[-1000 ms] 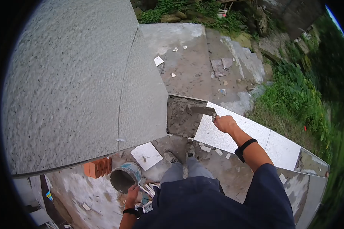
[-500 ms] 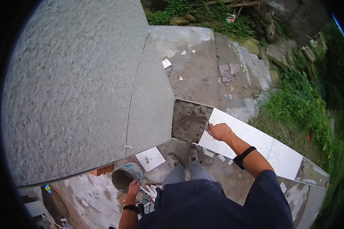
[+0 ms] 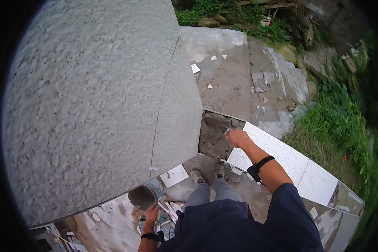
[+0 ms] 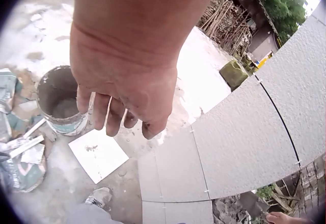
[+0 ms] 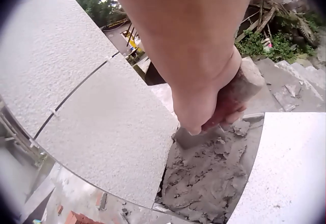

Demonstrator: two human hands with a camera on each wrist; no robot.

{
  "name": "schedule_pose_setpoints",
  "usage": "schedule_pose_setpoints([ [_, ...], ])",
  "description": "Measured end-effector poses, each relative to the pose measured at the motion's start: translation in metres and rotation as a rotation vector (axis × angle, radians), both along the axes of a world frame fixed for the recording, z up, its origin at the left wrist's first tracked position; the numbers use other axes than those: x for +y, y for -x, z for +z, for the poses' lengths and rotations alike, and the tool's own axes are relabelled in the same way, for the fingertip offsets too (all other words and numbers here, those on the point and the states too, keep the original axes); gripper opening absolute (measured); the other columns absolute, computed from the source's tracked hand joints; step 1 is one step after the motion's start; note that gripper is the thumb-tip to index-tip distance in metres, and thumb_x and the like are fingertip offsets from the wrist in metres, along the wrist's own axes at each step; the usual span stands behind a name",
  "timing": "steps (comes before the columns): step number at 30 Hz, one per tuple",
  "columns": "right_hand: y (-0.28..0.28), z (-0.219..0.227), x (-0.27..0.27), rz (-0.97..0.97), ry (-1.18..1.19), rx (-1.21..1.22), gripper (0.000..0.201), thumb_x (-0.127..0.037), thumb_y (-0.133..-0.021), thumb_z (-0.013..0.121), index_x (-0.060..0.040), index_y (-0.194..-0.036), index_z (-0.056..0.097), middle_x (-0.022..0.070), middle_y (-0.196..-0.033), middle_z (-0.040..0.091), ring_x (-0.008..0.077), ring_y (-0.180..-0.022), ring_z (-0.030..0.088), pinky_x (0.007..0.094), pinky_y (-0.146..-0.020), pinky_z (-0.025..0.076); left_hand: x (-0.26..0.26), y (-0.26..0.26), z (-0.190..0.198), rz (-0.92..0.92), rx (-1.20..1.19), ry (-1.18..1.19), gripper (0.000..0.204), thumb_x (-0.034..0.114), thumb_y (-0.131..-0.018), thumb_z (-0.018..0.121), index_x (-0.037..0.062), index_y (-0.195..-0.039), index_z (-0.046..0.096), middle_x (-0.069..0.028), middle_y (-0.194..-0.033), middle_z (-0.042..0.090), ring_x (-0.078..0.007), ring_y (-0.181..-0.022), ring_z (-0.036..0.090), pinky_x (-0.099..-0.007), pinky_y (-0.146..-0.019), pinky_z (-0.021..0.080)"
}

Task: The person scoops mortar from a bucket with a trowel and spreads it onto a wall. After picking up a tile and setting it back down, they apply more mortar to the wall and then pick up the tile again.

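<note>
My right hand grips the round handle of a trowel, whose grey blade lies low on wet mortar. That mortar fills a gap between the large speckled grey slab and a white slab. In the head view the knuckles are over the mortar's right side, close to the white slab's edge. My left hand hangs with loosely bent fingers and holds nothing. Beside it, lower down, stands a bucket smeared with mortar inside.
A square white tile lies on the ground near my shoes. Scraps and bags are next to the bucket. Concrete steps run down beyond the mortar, with grass to the right. Tile shards are scattered on the far concrete.
The trowel blade has gone from the mortar's right edge, across its middle, to its far left part. My left hand stays low by the bucket. The head view has shifted.
</note>
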State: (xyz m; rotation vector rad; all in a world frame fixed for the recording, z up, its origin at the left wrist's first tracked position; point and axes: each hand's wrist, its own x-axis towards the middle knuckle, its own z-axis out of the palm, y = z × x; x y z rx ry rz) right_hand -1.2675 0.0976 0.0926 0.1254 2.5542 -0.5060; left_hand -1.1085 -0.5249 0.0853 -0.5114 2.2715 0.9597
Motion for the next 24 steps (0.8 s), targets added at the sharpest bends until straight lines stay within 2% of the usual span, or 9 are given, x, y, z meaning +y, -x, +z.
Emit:
schedule_pose_setpoints([
  [4, -0.023, 0.009, 0.003, -0.126, 0.064, -0.013, 0.046, -0.040, -0.096, 0.045, -0.0034, -0.120, 0.060, 0.0223, -0.097, 0.070, 0.0370, -0.093, 0.068, 0.0472, -0.083, 0.052, 0.019, 0.005, 0.017, -0.047, -0.012, 0.077, 0.042, 0.022, -0.085, 0.064, -0.0029, -0.119, 0.065, -0.0198, -0.110, 0.069, -0.0255, -0.101, 0.065, -0.0339, -0.093, 0.048],
  [6, -0.026, 0.032, 0.000, -0.350, 0.239, -0.169, 0.051, -0.040, -0.094, 0.041, 0.0027, -0.114, 0.060, 0.0227, -0.094, 0.070, 0.0352, -0.091, 0.069, 0.0442, -0.084, 0.052, 0.023, 0.007, 0.018, -0.046, -0.043, 0.053, 0.042, 0.022, -0.085, 0.064, -0.0031, -0.119, 0.065, -0.0202, -0.110, 0.069, -0.0256, -0.103, 0.065, -0.0337, -0.093, 0.048],
  [7, -0.030, 0.010, 0.002, -0.287, 0.218, -0.018, 0.052, -0.040, -0.094, 0.041, 0.0041, -0.115, 0.060, 0.0244, -0.086, 0.069, 0.0357, -0.080, 0.070, 0.0451, -0.080, 0.052, 0.026, 0.009, 0.018, -0.047, -0.075, 0.030, 0.042, 0.022, -0.086, 0.064, -0.0032, -0.119, 0.065, -0.0205, -0.111, 0.069, -0.0258, -0.104, 0.065, -0.0336, -0.093, 0.048],
  [10, -0.007, -0.004, 0.001, -0.324, 0.236, -0.108, 0.052, -0.040, -0.095, 0.042, 0.0056, -0.112, 0.060, 0.0251, -0.084, 0.069, 0.0368, -0.074, 0.069, 0.0474, -0.074, 0.053, 0.019, 0.014, 0.008, -0.067, -0.100, 0.039, 0.041, 0.023, -0.086, 0.064, -0.0023, -0.119, 0.066, -0.0115, -0.102, 0.071, -0.0171, -0.094, 0.064, -0.0300, -0.084, 0.050],
  [13, 0.015, -0.037, -0.002, -0.415, 0.374, -0.154, 0.051, -0.039, -0.097, 0.043, 0.0073, -0.108, 0.060, 0.0255, -0.086, 0.068, 0.0377, -0.070, 0.068, 0.0471, -0.068, 0.053, 0.013, 0.026, -0.002, -0.093, 0.034, -0.039, 0.040, 0.023, -0.088, 0.063, -0.0039, -0.118, 0.065, -0.0183, -0.109, 0.070, -0.0242, -0.102, 0.066, -0.0332, -0.091, 0.049],
  [17, 0.013, -0.030, -0.017, -0.477, 0.440, -0.145, 0.051, -0.039, -0.099, 0.043, 0.0088, -0.103, 0.060, 0.0256, -0.085, 0.067, 0.0368, -0.063, 0.067, 0.0470, -0.061, 0.052, 0.024, 0.050, 0.010, -0.087, 0.073, -0.050, 0.040, 0.023, -0.089, 0.063, -0.0040, -0.119, 0.064, -0.0183, -0.111, 0.070, -0.0249, -0.104, 0.065, -0.0338, -0.092, 0.048],
  [20, -0.017, -0.021, -0.036, -0.604, 0.480, -0.068, 0.051, -0.040, -0.100, 0.041, 0.0077, -0.107, 0.058, 0.0244, -0.083, 0.067, 0.0336, -0.058, 0.065, 0.0454, -0.058, 0.052, 0.030, 0.052, 0.013, -0.089, 0.060, -0.092, 0.041, 0.023, -0.088, 0.063, -0.0038, -0.119, 0.064, -0.0193, -0.112, 0.069, -0.0258, -0.106, 0.065, -0.0338, -0.093, 0.048],
  [22, -0.021, -0.017, -0.052, -0.863, 0.731, -0.087, 0.050, -0.040, -0.100, 0.041, 0.0067, -0.111, 0.055, 0.0219, -0.079, 0.066, 0.0307, -0.055, 0.063, 0.0441, -0.056, 0.051, 0.024, 0.042, -0.003, -0.097, 0.052, -0.049, 0.040, 0.022, -0.088, 0.064, -0.0032, -0.119, 0.064, -0.0194, -0.112, 0.069, -0.0256, -0.106, 0.065, -0.0337, -0.093, 0.048],
  [24, -0.013, -0.037, -0.066, -0.867, 0.761, -0.112, 0.050, -0.041, -0.100, 0.041, 0.0054, -0.115, 0.052, 0.0183, -0.076, 0.065, 0.0276, -0.053, 0.062, 0.0414, -0.053, 0.050, 0.018, 0.034, -0.010, -0.114, -0.022, -0.043, 0.041, 0.021, -0.089, 0.064, -0.0042, -0.121, 0.063, -0.0148, -0.109, 0.069, -0.0210, -0.102, 0.064, -0.0314, -0.090, 0.049],
])
